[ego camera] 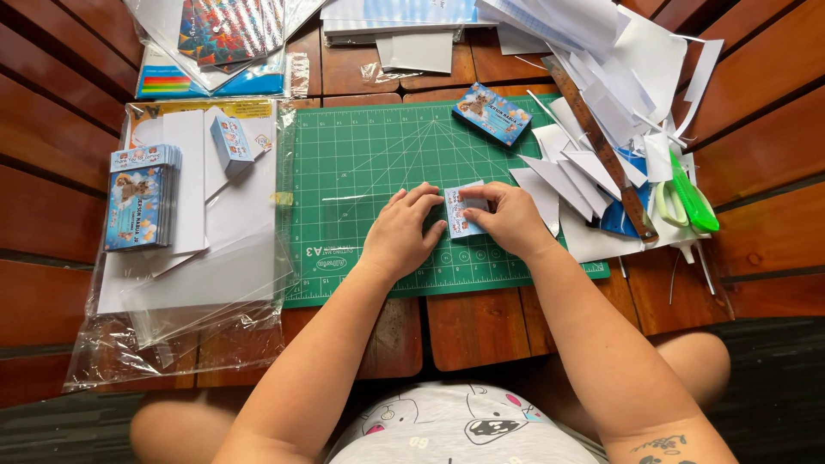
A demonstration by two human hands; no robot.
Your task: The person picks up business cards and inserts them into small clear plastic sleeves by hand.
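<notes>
where the green mat (369, 172) lies, both hands (455, 228) pinch a small blue printed card (457, 216).

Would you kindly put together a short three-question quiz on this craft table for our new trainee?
1. True or false: both the left hand and the right hand touch the small printed card on the green cutting mat.
2. Which lies on the right side of the mat? A) stack of printed cards B) wooden ruler C) pack of coloured paper
3. Fill in: the scissors beside the paper scraps have ____ handles.

Key: 1 true; 2 B; 3 green.
</notes>
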